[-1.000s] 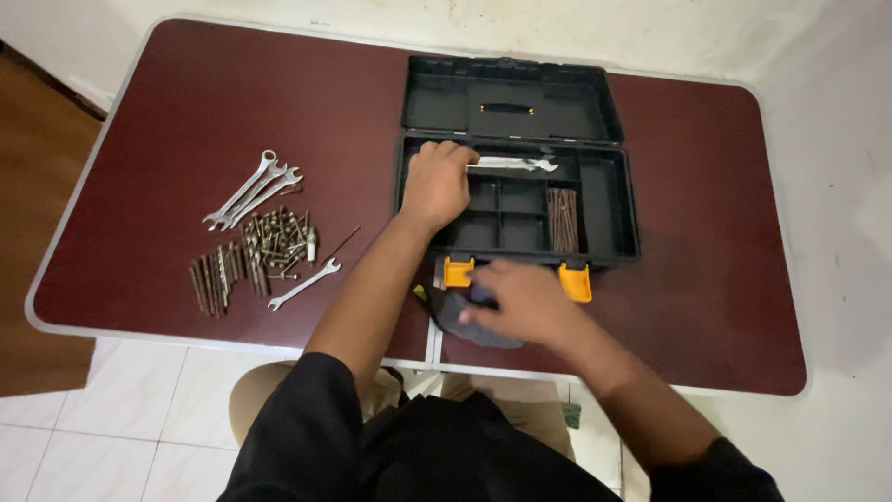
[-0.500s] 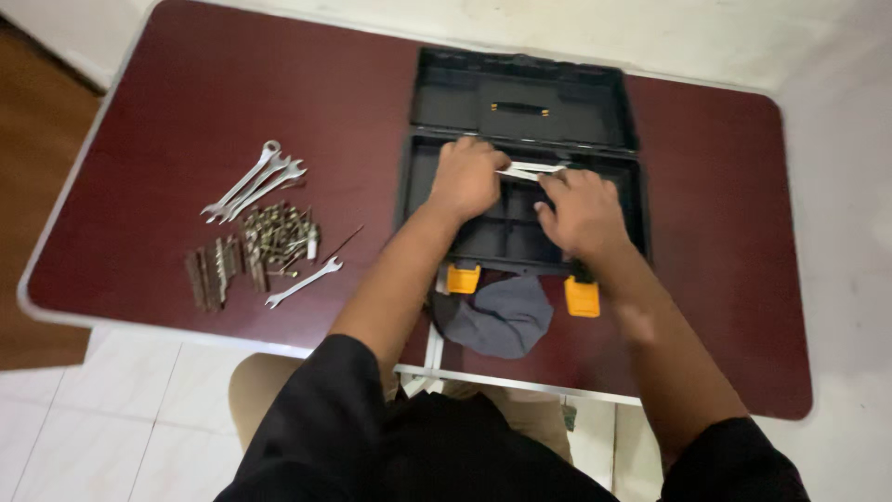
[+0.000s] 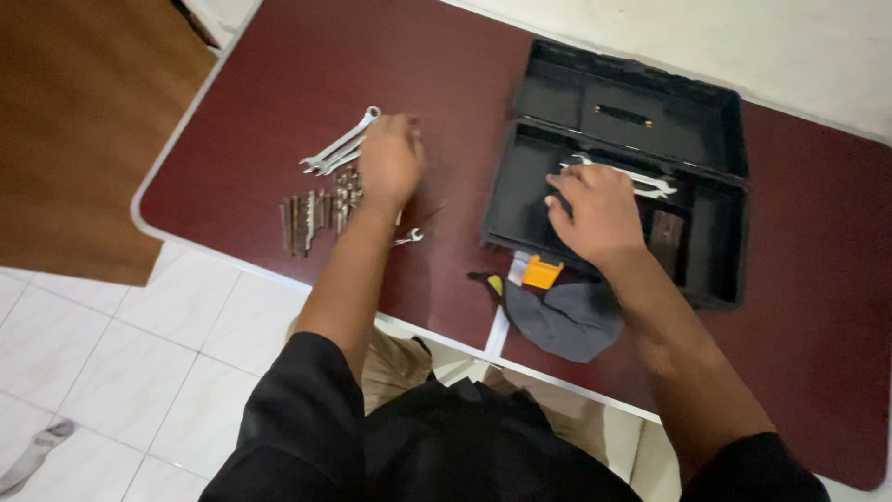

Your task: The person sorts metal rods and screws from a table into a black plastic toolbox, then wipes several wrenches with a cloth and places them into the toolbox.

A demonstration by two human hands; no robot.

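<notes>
Leftward, left hand (image 3: 388,163) covers wrenches (image 3: 339,151) near edge.

Left hand (image 3: 390,163) is down on the counter (image 3: 260,112), covering the pile of small metal bits (image 3: 316,214) just beside the wrenches (image 3: 339,149). Right hand (image 3: 599,214) rests inside the open black toolbox (image 3: 715,139), touching the wrenches in the tray (image 3: 650,181).

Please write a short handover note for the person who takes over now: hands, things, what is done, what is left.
Left hand: resting on the loose bits and wrenches on the table; grip hidden.
Right hand: inside the open black toolbox, beside the wrenches in the tray.
Done: some wrenches are in the toolbox.
Left: wrenches, the row of bits and one small wrench are on the table.
</notes>
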